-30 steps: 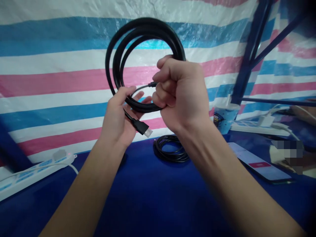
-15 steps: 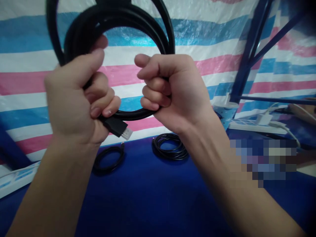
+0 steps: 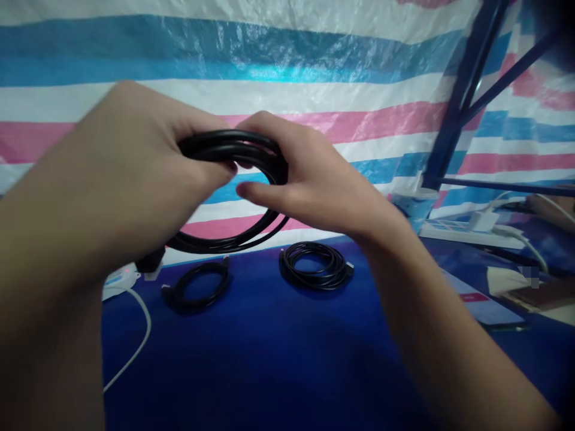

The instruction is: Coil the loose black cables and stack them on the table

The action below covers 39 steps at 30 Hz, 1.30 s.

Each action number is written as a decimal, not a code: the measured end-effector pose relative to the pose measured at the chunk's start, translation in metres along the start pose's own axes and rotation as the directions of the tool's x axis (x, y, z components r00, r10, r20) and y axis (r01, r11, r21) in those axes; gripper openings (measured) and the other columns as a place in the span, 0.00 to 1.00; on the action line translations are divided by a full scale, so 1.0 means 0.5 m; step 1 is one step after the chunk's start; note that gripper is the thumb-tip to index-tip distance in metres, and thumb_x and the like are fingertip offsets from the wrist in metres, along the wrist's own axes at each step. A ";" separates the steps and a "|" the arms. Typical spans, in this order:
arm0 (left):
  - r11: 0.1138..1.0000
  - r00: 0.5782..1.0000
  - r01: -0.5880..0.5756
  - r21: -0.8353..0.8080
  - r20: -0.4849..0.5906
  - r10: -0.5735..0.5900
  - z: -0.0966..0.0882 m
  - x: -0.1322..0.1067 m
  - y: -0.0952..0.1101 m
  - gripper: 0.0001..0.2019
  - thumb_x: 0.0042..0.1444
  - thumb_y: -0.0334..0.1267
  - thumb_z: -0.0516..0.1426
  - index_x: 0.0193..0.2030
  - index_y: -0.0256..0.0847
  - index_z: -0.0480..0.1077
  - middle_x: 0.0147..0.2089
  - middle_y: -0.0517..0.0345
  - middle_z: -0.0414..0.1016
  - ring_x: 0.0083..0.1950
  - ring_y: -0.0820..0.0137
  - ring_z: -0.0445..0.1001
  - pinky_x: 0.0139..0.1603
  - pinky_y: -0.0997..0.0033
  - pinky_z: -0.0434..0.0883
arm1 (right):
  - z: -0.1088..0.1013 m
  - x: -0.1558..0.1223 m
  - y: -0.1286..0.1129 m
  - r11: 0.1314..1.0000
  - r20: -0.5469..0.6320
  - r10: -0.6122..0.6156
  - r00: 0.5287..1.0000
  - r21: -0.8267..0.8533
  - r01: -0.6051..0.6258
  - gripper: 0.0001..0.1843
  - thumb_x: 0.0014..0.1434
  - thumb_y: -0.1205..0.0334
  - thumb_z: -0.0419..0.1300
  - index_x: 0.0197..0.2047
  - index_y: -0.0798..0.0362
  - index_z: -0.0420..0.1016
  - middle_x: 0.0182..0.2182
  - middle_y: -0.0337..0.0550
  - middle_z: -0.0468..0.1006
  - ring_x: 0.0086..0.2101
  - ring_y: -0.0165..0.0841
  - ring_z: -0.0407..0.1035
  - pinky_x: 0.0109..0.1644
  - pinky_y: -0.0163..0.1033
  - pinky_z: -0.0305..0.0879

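Observation:
A coiled thick black cable (image 3: 233, 239) hangs tilted nearly flat between both hands, above the blue table (image 3: 269, 371). My left hand (image 3: 130, 179) is close to the camera and grips the coil's upper left part with curled fingers. My right hand (image 3: 309, 179) holds the coil's upper right part, thumb over it and fingers stretched loosely beneath. The cable's plug (image 3: 150, 263) hangs below my left hand.
Two smaller black cable coils lie on the table, one at the left (image 3: 197, 287) and one at the middle (image 3: 314, 266). A white power strip (image 3: 119, 278) with a cord sits left. A cup (image 3: 413, 206), another power strip (image 3: 467, 230) and a phone (image 3: 480, 302) are at the right.
The coil has dropped from upright in front of my face to a nearly flat tilt. My left hand came closer to the camera; my right hand's fist loosened.

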<state>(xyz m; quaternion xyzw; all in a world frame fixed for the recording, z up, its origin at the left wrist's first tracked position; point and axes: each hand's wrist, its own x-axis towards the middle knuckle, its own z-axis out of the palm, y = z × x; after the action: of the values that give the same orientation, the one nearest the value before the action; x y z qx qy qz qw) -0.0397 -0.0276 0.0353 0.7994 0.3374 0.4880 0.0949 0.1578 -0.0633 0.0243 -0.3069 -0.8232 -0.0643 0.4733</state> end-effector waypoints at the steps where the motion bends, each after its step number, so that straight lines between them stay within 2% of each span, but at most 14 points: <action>1: 0.992 0.998 -0.057 0.110 -0.021 0.060 0.008 -0.007 0.005 0.08 0.52 0.37 0.58 0.26 0.37 0.73 0.09 0.70 0.51 0.06 0.83 0.53 0.08 0.89 0.43 | 0.005 0.000 -0.004 1.000 0.006 -0.008 1.000 -0.021 0.009 0.11 0.51 0.72 0.54 0.39 0.57 0.70 0.34 0.36 0.71 0.37 0.24 0.64 0.40 0.28 0.58; 3: 0.950 0.983 -0.158 0.270 -0.043 0.176 0.018 -0.014 0.006 0.09 0.52 0.41 0.58 0.26 0.38 0.73 0.09 0.69 0.52 0.06 0.82 0.53 0.07 0.88 0.45 | 0.016 0.003 -0.008 0.999 -0.023 -0.025 0.999 -0.030 0.024 0.10 0.53 0.74 0.50 0.36 0.58 0.69 0.31 0.35 0.69 0.33 0.22 0.63 0.37 0.27 0.56; 7: 0.945 0.950 -0.235 0.228 -0.151 0.273 0.033 -0.007 -0.010 0.06 0.52 0.40 0.58 0.35 0.46 0.75 0.15 0.65 0.58 0.10 0.79 0.57 0.05 0.82 0.49 | 0.019 0.009 0.003 0.999 -0.129 0.038 0.991 -0.029 -0.042 0.07 0.52 0.74 0.51 0.32 0.57 0.69 0.25 0.37 0.66 0.27 0.21 0.61 0.28 0.26 0.54; 10: 0.967 0.933 -0.246 0.074 -0.254 0.256 0.058 0.005 -0.002 0.08 0.52 0.35 0.56 0.39 0.47 0.74 0.23 0.61 0.65 0.17 0.76 0.65 0.08 0.79 0.55 | 0.015 0.011 0.020 0.982 -0.275 0.140 0.951 0.159 -0.099 0.06 0.51 0.72 0.51 0.31 0.57 0.68 0.22 0.38 0.61 0.21 0.22 0.58 0.20 0.29 0.54; 13: 0.953 0.971 -0.142 -0.270 -0.225 0.081 0.074 0.015 0.015 0.06 0.46 0.30 0.58 0.32 0.42 0.72 0.22 0.62 0.62 0.17 0.78 0.63 0.13 0.77 0.61 | 0.024 0.011 0.024 0.929 -0.293 0.219 0.931 0.354 -0.107 0.04 0.52 0.68 0.52 0.32 0.56 0.67 0.21 0.36 0.59 0.19 0.22 0.57 0.19 0.30 0.59; 16: 0.886 0.980 -0.085 -0.455 -0.199 -0.008 0.068 0.020 0.013 0.03 0.44 0.28 0.58 0.28 0.38 0.71 0.16 0.66 0.54 0.14 0.82 0.53 0.12 0.79 0.54 | 0.037 0.011 0.011 0.812 -0.100 0.338 0.936 0.533 -0.236 0.03 0.53 0.65 0.54 0.32 0.55 0.68 0.19 0.34 0.60 0.18 0.21 0.58 0.22 0.30 0.62; 19: 0.876 0.957 -0.185 -0.446 -0.283 0.058 0.057 0.020 0.006 0.04 0.45 0.29 0.58 0.30 0.38 0.71 0.15 0.67 0.53 0.14 0.82 0.52 0.11 0.79 0.52 | 0.032 0.008 0.000 0.706 0.211 0.341 0.916 0.586 -0.398 0.07 0.55 0.61 0.55 0.34 0.53 0.72 0.17 0.34 0.63 0.19 0.22 0.63 0.28 0.30 0.66; 21: 0.908 0.946 -0.192 -0.372 -0.317 0.070 0.058 0.019 0.011 0.04 0.46 0.31 0.58 0.31 0.40 0.69 0.15 0.67 0.56 0.13 0.79 0.56 0.09 0.79 0.53 | 0.014 0.003 0.002 0.718 0.297 0.321 0.899 0.543 -0.435 0.09 0.55 0.60 0.55 0.36 0.52 0.74 0.17 0.34 0.66 0.21 0.23 0.66 0.30 0.31 0.67; 23: 0.972 0.968 -0.106 -0.209 -0.245 0.052 0.065 0.017 0.021 0.02 0.49 0.34 0.57 0.27 0.40 0.69 0.14 0.66 0.61 0.11 0.77 0.60 0.06 0.79 0.53 | -0.010 -0.003 0.011 0.804 0.250 0.345 0.905 0.418 -0.422 0.09 0.55 0.61 0.56 0.37 0.52 0.75 0.17 0.35 0.69 0.21 0.24 0.66 0.28 0.31 0.64; 25: 0.999 0.997 -0.006 -0.038 -0.081 0.003 0.071 0.017 0.027 0.10 0.52 0.38 0.56 0.22 0.38 0.70 0.14 0.64 0.65 0.08 0.77 0.60 0.05 0.80 0.51 | -0.033 -0.007 0.021 0.890 0.139 0.381 0.914 0.212 -0.404 0.09 0.54 0.64 0.56 0.38 0.55 0.76 0.17 0.38 0.71 0.20 0.25 0.66 0.23 0.30 0.60; 27: 0.999 0.998 0.033 0.005 0.052 -0.033 0.070 0.015 0.024 0.13 0.51 0.41 0.57 0.21 0.36 0.71 0.14 0.61 0.68 0.07 0.78 0.58 0.04 0.80 0.51 | -0.048 -0.010 0.028 0.928 0.052 0.370 0.928 0.035 -0.372 0.10 0.55 0.65 0.55 0.37 0.57 0.76 0.18 0.40 0.72 0.19 0.24 0.65 0.20 0.29 0.56; 31: 0.980 0.985 0.052 -0.192 0.169 -0.019 0.052 0.003 0.003 0.10 0.47 0.41 0.63 0.31 0.35 0.76 0.18 0.59 0.72 0.09 0.77 0.61 0.06 0.80 0.54 | -0.054 -0.009 0.022 0.959 0.051 0.282 0.958 -0.047 -0.279 0.10 0.58 0.65 0.54 0.39 0.55 0.76 0.20 0.39 0.73 0.20 0.23 0.65 0.22 0.29 0.57; 35: 0.862 0.933 0.105 -0.495 0.349 0.087 0.053 -0.007 0.006 0.07 0.50 0.32 0.57 0.25 0.39 0.75 0.10 0.62 0.63 0.13 0.68 0.69 0.11 0.75 0.65 | -0.058 -0.010 0.006 0.964 0.164 0.249 0.954 0.048 -0.260 0.10 0.57 0.68 0.54 0.37 0.52 0.76 0.22 0.38 0.74 0.23 0.23 0.66 0.26 0.29 0.61; 39: 0.616 0.869 0.247 -0.748 0.453 0.201 0.078 0.000 0.027 0.10 0.53 0.30 0.54 0.27 0.42 0.76 0.06 0.69 0.46 0.05 0.80 0.50 0.07 0.82 0.59 | -0.070 -0.017 0.011 0.911 0.208 0.222 0.953 0.305 -0.279 0.08 0.53 0.68 0.55 0.35 0.53 0.74 0.25 0.38 0.75 0.28 0.25 0.69 0.33 0.31 0.66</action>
<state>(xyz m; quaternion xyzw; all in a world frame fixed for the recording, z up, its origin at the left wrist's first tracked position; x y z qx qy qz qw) -0.0007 -0.0308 0.0220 0.7676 0.0637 0.3625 0.5247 0.1900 -0.0767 0.0352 -0.3309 -0.8129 0.1624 0.4510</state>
